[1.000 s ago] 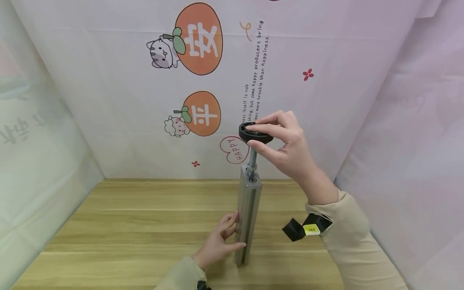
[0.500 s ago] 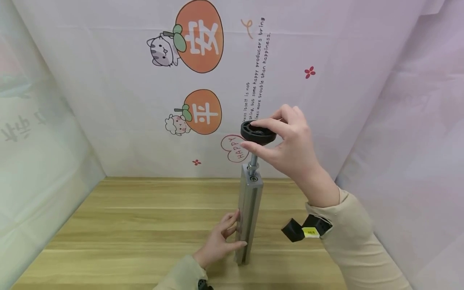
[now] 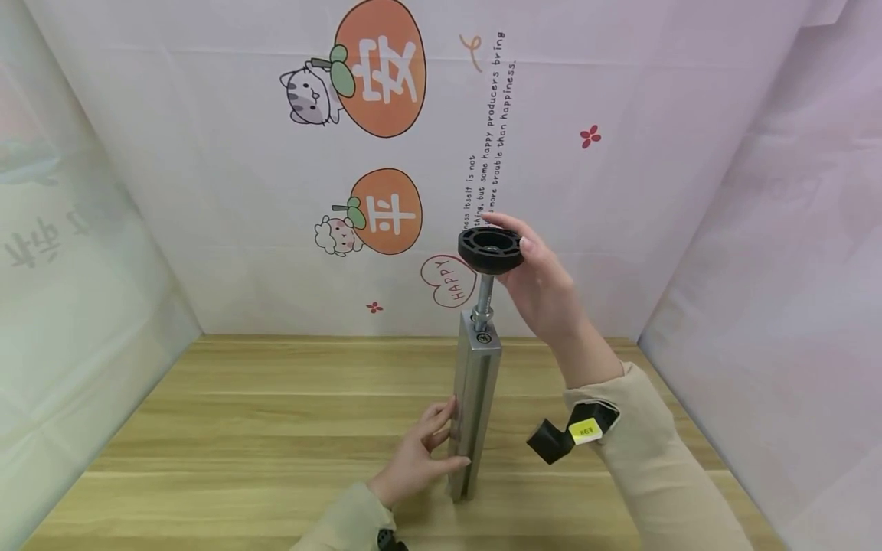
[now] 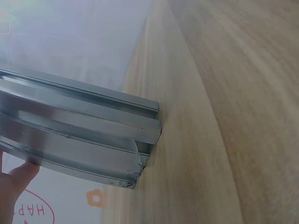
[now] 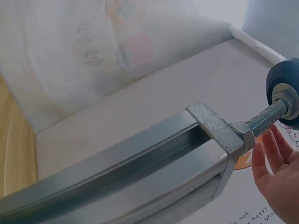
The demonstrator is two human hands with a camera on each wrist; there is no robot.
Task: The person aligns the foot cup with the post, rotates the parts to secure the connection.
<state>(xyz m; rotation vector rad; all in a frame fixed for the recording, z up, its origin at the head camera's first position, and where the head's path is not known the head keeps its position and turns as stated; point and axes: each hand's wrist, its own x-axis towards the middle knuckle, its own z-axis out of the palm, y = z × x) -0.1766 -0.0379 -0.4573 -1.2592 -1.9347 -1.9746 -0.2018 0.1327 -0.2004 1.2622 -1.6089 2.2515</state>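
An aluminium extrusion [image 3: 474, 413] stands upright on the wooden table, its lower end seen close up in the left wrist view. My left hand [image 3: 413, 465] grips it low down, thumb on the near side and fingers on the left. A black levelling foot [image 3: 488, 262] tops a threaded stud [image 5: 267, 117], which rises from the profile's end plate [image 5: 216, 128] through a hex nut [image 5: 243, 135]. My right hand [image 3: 544, 295] is at the foot's right side, thumb tip at the rim and index finger extended behind it. The other fingers are relaxed below the foot in the right wrist view.
The wooden table [image 3: 276, 413] extends around the profile. A white printed cloth [image 3: 227, 191] hangs behind it, with cloth walls on both sides. Black wrist cameras are strapped on both sleeves, the right camera [image 3: 551, 440] with a yellow label.
My right hand has turned around the foot: the thumb has gone from the front left to the right rim, and the fingers have left the foot's top. The left hand stays in place.
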